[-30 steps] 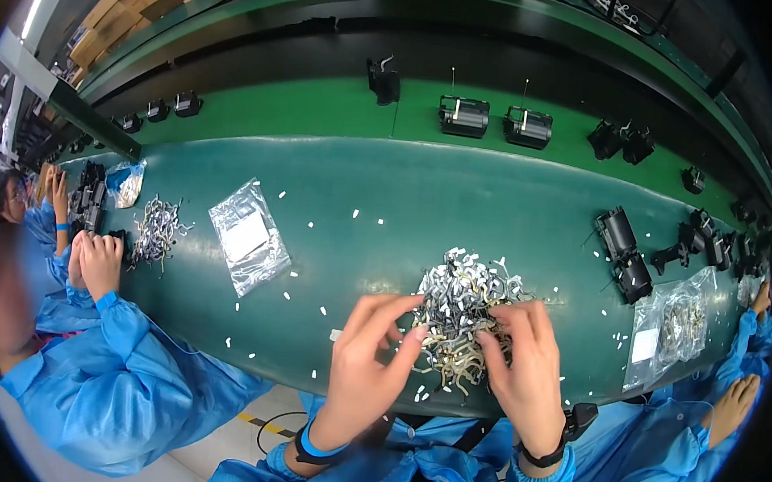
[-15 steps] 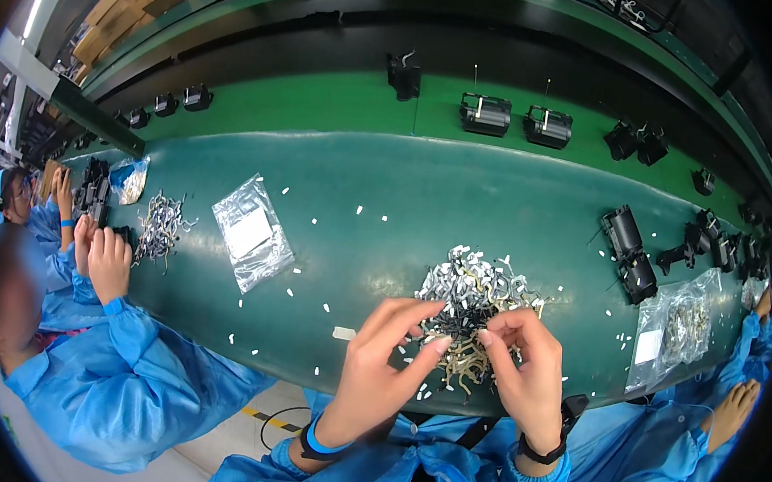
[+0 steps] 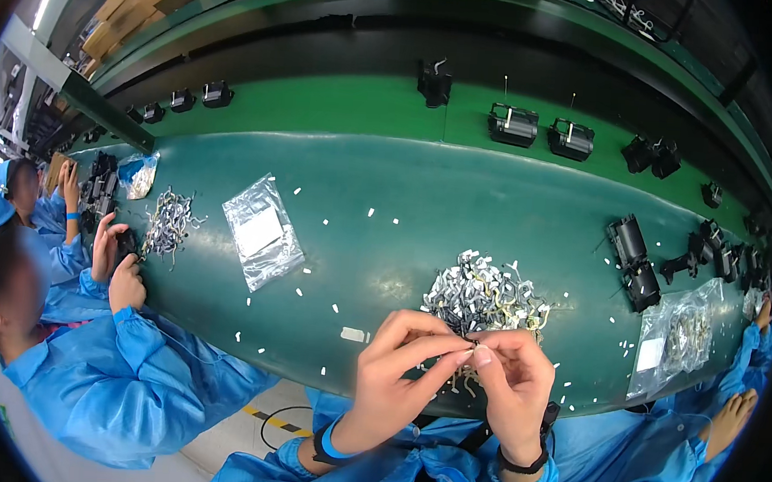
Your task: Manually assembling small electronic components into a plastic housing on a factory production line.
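A heap of short wires point(image 3: 481, 292), mostly white, grey and black with some yellowish ones, lies on the green table before me. Over its near edge, my left hand point(image 3: 409, 359) and my right hand point(image 3: 511, 375) meet at the fingertips. Both are closed in a pinch around a small dark piece point(image 3: 474, 343); the fingers cover most of it, so its exact kind does not show. The near part of the heap is hidden behind my hands.
Left of the heap lies a clear plastic bag point(image 3: 263, 232) with a white label; another bag point(image 3: 679, 338) holds wires at right. Black housings point(image 3: 633, 263) stand nearby, others point(image 3: 513, 124) on the far green strip. A co-worker point(image 3: 118, 357) sits at left beside another wire pile point(image 3: 171, 223).
My hands have come together, and their fingertips now pinch a small dark piece. Housings on the far strip have shifted right. The co-worker at left now handles a dark part.
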